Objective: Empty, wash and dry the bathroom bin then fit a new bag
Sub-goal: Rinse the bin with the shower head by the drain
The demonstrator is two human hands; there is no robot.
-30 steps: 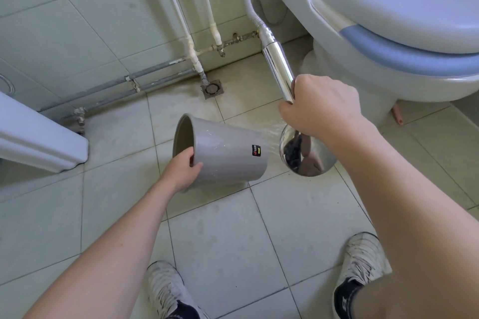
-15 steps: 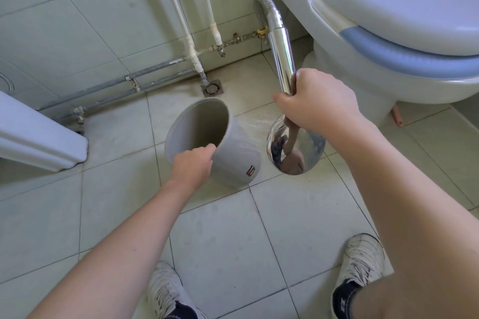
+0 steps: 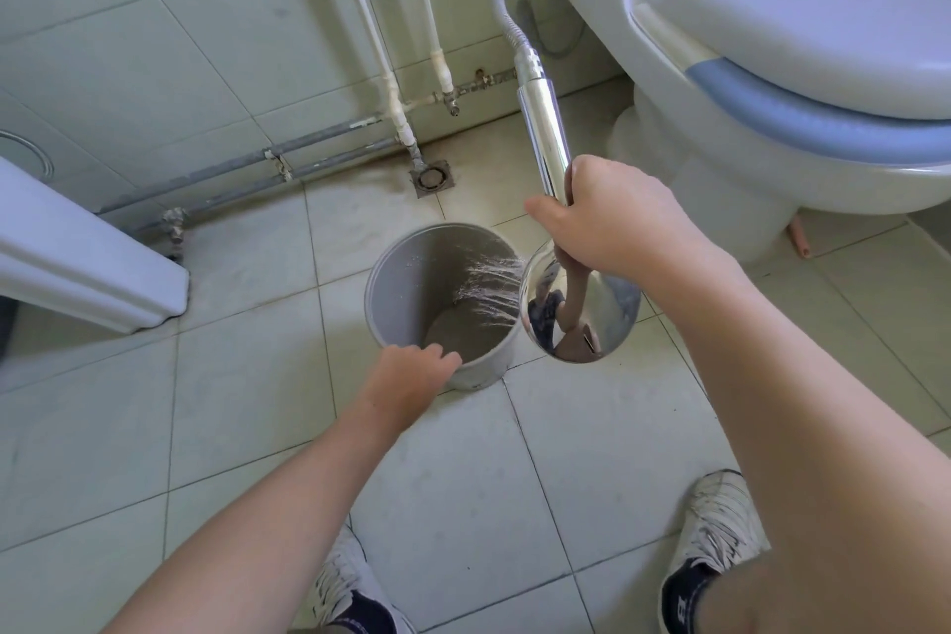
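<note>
The grey bathroom bin (image 3: 399,288) stands nearly upright on the tiled floor, mouth up, with no bag in it. My left hand (image 3: 409,373) grips its near rim. My right hand (image 3: 612,216) grips the handle of a chrome shower head (image 3: 581,309), held just right of the bin. Water sprays from the head leftward into the bin's inside and wets its wall and bottom.
A white toilet (image 3: 772,82) fills the upper right. A floor drain (image 3: 431,176) and wall pipes (image 3: 391,82) lie behind the bin. A white fixture (image 3: 77,252) juts in from the left. My shoes (image 3: 720,525) stand on the floor tiles below.
My left hand turned the bin from lying on its side to standing mouth up. The shower head swung round and now sprays inside the bin instead of on its base.
</note>
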